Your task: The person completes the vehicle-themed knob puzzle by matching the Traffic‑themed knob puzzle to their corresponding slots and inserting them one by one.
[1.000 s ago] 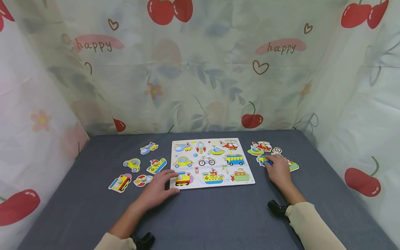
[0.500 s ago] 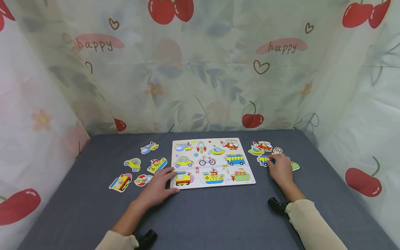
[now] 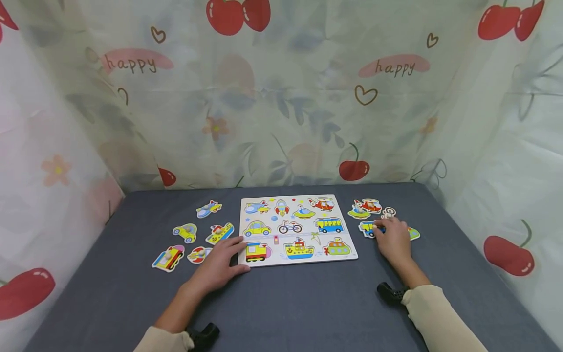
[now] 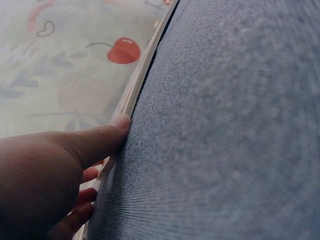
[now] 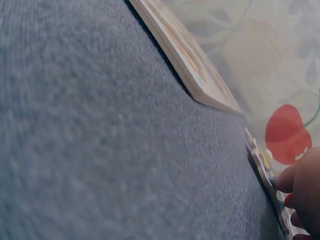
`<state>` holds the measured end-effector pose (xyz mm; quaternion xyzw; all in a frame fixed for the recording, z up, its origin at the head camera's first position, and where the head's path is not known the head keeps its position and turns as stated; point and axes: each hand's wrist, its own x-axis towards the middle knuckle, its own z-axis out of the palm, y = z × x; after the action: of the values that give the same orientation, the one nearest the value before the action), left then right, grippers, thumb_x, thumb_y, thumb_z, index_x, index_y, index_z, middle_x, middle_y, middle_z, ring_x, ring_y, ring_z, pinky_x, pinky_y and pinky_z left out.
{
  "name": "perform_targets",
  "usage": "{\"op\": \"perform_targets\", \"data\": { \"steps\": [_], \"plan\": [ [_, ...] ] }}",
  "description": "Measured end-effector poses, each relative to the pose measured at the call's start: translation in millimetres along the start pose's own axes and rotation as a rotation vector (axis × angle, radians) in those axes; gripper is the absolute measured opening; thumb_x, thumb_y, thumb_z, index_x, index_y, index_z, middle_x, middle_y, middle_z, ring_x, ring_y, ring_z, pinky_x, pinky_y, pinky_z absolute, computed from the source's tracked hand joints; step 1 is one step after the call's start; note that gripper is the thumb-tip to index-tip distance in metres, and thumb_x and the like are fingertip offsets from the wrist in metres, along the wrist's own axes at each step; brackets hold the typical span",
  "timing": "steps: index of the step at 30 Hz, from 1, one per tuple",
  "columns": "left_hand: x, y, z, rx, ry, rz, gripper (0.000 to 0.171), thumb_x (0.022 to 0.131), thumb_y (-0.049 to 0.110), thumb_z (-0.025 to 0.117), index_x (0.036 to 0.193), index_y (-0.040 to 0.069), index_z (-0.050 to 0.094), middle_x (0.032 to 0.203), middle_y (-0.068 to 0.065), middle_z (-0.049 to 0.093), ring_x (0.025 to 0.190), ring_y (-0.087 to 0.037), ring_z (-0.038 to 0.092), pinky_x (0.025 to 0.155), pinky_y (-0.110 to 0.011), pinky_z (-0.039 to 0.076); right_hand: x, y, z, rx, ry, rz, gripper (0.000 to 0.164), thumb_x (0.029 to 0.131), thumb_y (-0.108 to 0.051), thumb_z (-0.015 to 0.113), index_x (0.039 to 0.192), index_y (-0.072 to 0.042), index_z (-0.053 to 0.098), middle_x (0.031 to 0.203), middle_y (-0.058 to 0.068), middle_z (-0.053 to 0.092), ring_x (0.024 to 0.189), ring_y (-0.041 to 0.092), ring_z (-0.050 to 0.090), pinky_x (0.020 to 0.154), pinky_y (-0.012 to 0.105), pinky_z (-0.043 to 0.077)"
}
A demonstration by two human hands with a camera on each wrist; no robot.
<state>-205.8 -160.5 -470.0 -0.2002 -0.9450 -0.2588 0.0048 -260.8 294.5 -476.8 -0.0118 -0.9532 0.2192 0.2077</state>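
A wooden vehicle puzzle board [image 3: 281, 239] lies mid-table. My left hand [image 3: 219, 264] rests at its near left corner. The thumb [image 4: 117, 124] lies straight along the near edge, and the other fingers reach the left edge. To the right of the board, my right hand [image 3: 393, 239] pinches the blue and yellow bus piece [image 3: 366, 229], partly covering it. In the right wrist view the fingertips [image 5: 286, 179] are on this thin piece, which is low over the cloth. The bicycle piece [image 3: 389, 212] and a green-edged piece [image 3: 414, 233] lie beside that hand, the latter partly hidden.
Left of the board lie airplane [image 3: 208, 209], car [image 3: 185, 233], ship [image 3: 220, 233], train [image 3: 168, 258] and rocket [image 3: 199, 254] pieces. Helicopter [image 3: 369, 206] and flying saucer [image 3: 358, 211] pieces lie at the right. A printed curtain [image 3: 281, 122] encloses the dark grey table [image 3: 299, 308].
The bus piece has shifted slightly left and nearer with my right fingers, so more of it shows. My left hand stays at the board's corner.
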Motion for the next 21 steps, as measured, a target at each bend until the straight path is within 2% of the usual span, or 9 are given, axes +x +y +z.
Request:
{"op": "perform_targets", "data": {
  "steps": [4, 10, 18, 21],
  "plan": [
    [-1.0, -0.3, -1.3, 0.009, -0.001, 0.018, 0.062, 0.083, 0.032, 0.078, 0.136, 0.006, 0.058, 0.144, -0.011, 0.047, 0.134, -0.033, 0.039, 0.108, -0.050, 0.033, 0, -2, 1, 0.021, 0.015, -0.025, 0.019, 0.087, -0.008, 0.067, 0.101, 0.004, 0.072, 0.105, 0.028, 0.061, 0.095, 0.047, 0.052, 0.082, 0.057, 0.038],
    [-1.7, 1.2, -2.8, 0.008, -0.008, 0.015, 0.062, 0.083, 0.031, 0.078, 0.136, 0.005, 0.057, 0.145, -0.012, 0.047, 0.134, -0.033, 0.039, 0.108, -0.050, 0.033, 1, -9, 5, 0.074, 0.004, -0.069, 0.019, 0.087, -0.006, 0.067, 0.102, 0.006, 0.071, 0.106, 0.028, 0.063, 0.107, 0.046, 0.052, 0.095, 0.057, 0.035],
    [-0.9, 0.6, -2.6, -0.002, -0.003, 0.022, 0.061, 0.083, 0.031, 0.078, 0.135, 0.005, 0.058, 0.145, -0.012, 0.047, 0.134, -0.033, 0.039, 0.108, -0.050, 0.033, 0, -18, 12, 0.161, -0.029, -0.025, 0.018, 0.090, -0.006, 0.064, 0.104, 0.004, 0.069, 0.113, 0.027, 0.060, 0.112, 0.044, 0.051, 0.098, 0.056, 0.035],
    [-1.1, 0.1, -2.6, -0.007, -0.002, 0.025, 0.061, 0.083, 0.030, 0.078, 0.135, 0.004, 0.058, 0.144, -0.013, 0.047, 0.134, -0.034, 0.039, 0.108, -0.050, 0.033, 0, -22, 16, 0.162, -0.030, -0.006, 0.018, 0.091, -0.008, 0.064, 0.105, 0.003, 0.069, 0.115, 0.026, 0.060, 0.114, 0.043, 0.051, 0.099, 0.056, 0.035]
  ]
}}
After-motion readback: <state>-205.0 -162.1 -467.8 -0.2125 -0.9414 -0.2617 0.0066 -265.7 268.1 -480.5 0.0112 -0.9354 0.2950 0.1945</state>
